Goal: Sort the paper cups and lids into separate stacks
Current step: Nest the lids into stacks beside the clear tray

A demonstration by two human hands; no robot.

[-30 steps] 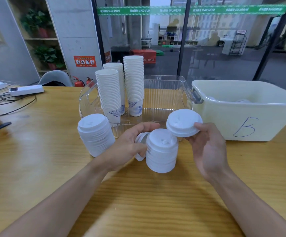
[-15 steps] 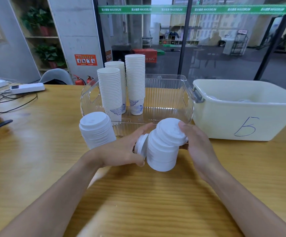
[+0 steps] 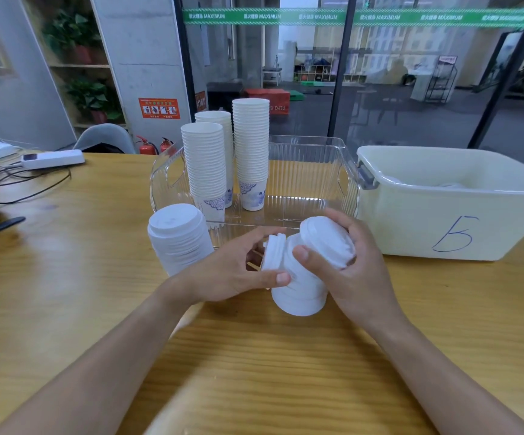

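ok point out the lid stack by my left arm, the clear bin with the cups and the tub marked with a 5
lid stack [image 3: 177,238]: head view, on its ribbed side wall.
clear bin [image 3: 309,171]: head view, on the bare ribbed back wall.
tub [image 3: 417,227]: head view, on the front wall left of the handwritten mark.

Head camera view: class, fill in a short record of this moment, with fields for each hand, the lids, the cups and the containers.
left hand: holds a few lids on edge
right hand: presses top lid onto lid stack
other lid stack: stands on table, untouched
cup stacks: three, upright in clear tray
white bin: right of tray
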